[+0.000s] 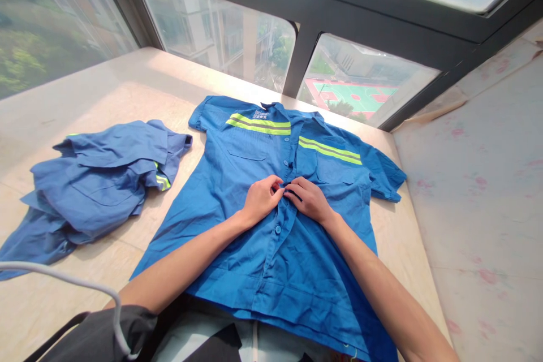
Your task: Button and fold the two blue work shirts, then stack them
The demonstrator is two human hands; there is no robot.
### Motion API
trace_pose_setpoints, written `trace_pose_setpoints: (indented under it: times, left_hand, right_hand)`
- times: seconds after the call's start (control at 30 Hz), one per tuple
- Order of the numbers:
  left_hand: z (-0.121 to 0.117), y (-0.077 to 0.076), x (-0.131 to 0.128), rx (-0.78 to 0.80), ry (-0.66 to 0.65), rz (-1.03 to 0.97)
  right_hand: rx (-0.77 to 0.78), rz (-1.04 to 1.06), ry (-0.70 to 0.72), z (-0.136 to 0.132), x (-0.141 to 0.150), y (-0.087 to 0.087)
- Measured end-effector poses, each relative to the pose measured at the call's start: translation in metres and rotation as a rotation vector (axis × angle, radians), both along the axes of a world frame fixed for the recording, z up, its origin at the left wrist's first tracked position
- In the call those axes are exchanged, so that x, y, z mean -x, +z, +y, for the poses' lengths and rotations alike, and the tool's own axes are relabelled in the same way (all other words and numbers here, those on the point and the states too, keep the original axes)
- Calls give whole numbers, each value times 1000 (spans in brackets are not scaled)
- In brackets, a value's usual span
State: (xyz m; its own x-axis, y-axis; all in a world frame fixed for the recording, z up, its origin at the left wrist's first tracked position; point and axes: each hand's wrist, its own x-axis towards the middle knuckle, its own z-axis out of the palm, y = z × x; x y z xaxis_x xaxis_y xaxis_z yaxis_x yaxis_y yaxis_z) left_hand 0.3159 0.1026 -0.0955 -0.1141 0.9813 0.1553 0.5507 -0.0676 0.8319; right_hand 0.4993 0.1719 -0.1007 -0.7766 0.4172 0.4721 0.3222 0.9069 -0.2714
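A blue short-sleeved work shirt with yellow-green and grey reflective stripes lies spread out, front up, its collar toward the window. My left hand and my right hand meet at the middle of its front placket. Both hands pinch the placket cloth between thumb and fingers. Whatever button sits between the fingertips is hidden. Below the hands a blue button shows on the placket, and further buttons show above them toward the collar.
A second blue garment with reflective trim lies crumpled at the left of the pale ledge. A grey-white cable curves across the lower left. Dark window frames border the far side, and a flower-patterned wall stands at the right.
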Motion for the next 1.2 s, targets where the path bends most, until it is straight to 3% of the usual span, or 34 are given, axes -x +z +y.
trace_pose_setpoints:
  times: [0.23, 0.43, 0.87, 0.97, 1.07, 1.2]
  left_hand:
    - [-3, -4, 0, -73, -47, 195]
    - [-6, -5, 0, -199, -92, 413]
    - [-10, 1, -1, -118, -93, 627]
    - [-18, -1, 3, -132, -158, 662]
    - [-31, -4, 13, -137, -306, 703]
    - [-42, -3, 27, -111, -408, 731]
  right_hand:
    - [71, 18, -7, 1, 0, 1]
    - [30, 38, -6, 2, 0, -2]
    - [86, 30, -70, 3, 1, -4]
    - [116, 46, -71, 3, 1, -3]
    - [154, 90, -87, 3, 0, -2]
    - [186, 223, -248, 6, -4, -4]
